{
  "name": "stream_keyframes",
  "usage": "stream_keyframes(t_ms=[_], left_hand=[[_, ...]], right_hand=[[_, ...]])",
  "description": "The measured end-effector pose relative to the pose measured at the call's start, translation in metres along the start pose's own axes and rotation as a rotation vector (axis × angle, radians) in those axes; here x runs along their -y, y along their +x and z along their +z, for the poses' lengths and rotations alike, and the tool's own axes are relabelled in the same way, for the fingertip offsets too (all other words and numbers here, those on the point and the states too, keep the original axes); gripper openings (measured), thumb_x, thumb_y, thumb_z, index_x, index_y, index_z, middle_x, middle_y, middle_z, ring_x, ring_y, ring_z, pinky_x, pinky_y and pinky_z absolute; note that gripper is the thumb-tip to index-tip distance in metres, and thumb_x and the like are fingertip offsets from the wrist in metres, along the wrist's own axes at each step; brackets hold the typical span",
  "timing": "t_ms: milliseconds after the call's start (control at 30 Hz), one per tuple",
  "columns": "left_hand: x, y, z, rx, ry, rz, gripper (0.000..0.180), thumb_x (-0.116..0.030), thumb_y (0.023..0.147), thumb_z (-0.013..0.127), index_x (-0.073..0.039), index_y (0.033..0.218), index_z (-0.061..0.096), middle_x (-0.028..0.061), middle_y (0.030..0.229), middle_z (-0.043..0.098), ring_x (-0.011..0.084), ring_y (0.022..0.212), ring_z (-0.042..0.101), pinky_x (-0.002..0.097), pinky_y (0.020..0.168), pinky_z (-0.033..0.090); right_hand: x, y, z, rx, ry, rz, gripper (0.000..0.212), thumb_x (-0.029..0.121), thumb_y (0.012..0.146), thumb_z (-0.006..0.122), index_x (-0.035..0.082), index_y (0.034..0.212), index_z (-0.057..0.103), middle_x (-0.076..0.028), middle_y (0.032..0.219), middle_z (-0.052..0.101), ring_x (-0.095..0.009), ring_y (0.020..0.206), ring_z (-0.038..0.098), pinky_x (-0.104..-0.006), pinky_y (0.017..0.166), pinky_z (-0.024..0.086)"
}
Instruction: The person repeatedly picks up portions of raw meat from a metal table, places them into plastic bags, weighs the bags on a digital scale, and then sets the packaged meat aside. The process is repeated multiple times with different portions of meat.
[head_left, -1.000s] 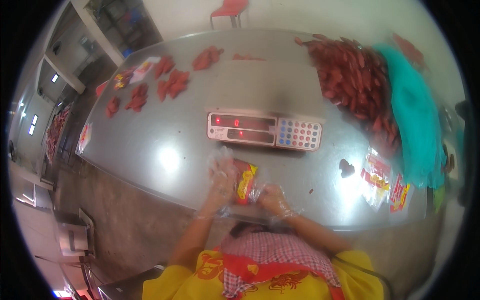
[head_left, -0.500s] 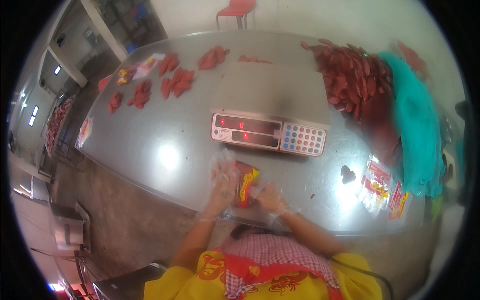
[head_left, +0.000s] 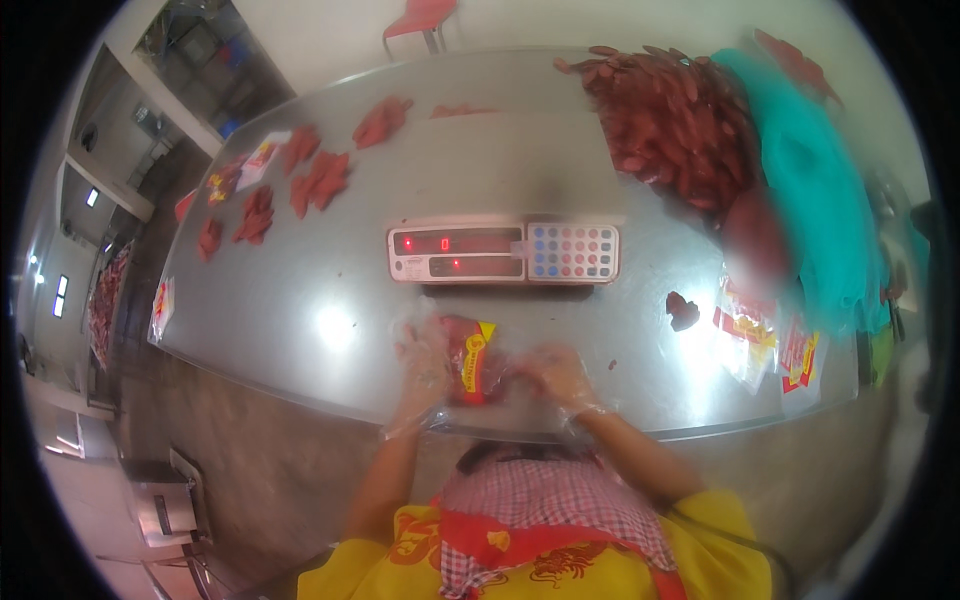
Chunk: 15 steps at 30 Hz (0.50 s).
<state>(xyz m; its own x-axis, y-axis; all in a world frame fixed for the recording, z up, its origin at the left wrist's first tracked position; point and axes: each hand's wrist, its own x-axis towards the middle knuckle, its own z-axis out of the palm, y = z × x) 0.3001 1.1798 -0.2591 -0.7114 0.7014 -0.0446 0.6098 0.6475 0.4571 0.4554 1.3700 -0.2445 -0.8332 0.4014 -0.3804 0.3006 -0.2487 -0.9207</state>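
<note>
A printed plastic bag (head_left: 468,372) in red and yellow, with dark red contents, lies near the table's front edge. My left hand (head_left: 425,362), in a clear plastic glove, grips the bag along its left side. At the bag's right end is my right hand (head_left: 560,377), gloved the same way, with its fingers closed at the clear plastic there. What exactly those fingers pinch is blurred. Just beyond both hands stands a digital scale (head_left: 505,252) with a lit red display and a keypad.
A large heap of dark red pieces (head_left: 680,130) lies at the back right beside a teal mesh net (head_left: 815,200). Flat printed bags (head_left: 748,340) lie at the right. Several small piles of pieces (head_left: 320,183) sit on the left of the metal table (head_left: 260,300).
The view has shifted, so the table things appear farther left and slightly higher. My right hand has drawn a little rightward from the bag; my left hand keeps its hold.
</note>
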Motion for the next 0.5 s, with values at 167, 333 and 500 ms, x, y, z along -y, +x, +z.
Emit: stream_keyframes(t_ms=[167,333,500], left_hand=[[0.008,-0.001,0.005,-0.019,0.043,0.014,0.056,-0.034,0.109,0.02,-0.002,0.155,0.026,0.0162,0.163,0.021,0.0555,0.146,0.012,0.0666,0.115,0.004],[0.019,0.0,0.014,-0.065,0.049,0.07,0.066,-0.017,0.095,0.048,-0.003,0.155,0.024,0.023,0.161,0.022,0.0618,0.14,0.018,0.0754,0.108,0.011],[0.035,-0.003,0.028,-0.139,0.19,0.18,0.067,-0.016,0.093,0.05,-0.005,0.155,0.027,0.0242,0.159,0.024,0.0628,0.139,0.019,0.0752,0.108,0.013]], right_hand=[[0.004,-0.012,0.022,-0.067,0.078,0.111,0.04,0.023,0.089,0.073,-0.006,0.114,0.063,-0.007,0.075,0.068,-0.011,0.049,0.057,-0.026,0.046,0.046],[0.0,-0.013,0.019,-0.103,0.127,0.063,0.037,0.025,0.089,0.074,-0.004,0.11,0.064,-0.007,0.072,0.066,-0.011,0.048,0.056,-0.0264,0.044,0.045],[-0.003,-0.014,0.004,-0.24,0.066,0.038,0.036,0.025,0.089,0.074,-0.004,0.105,0.063,-0.006,0.071,0.063,-0.01,0.048,0.054,-0.0272,0.043,0.044]])
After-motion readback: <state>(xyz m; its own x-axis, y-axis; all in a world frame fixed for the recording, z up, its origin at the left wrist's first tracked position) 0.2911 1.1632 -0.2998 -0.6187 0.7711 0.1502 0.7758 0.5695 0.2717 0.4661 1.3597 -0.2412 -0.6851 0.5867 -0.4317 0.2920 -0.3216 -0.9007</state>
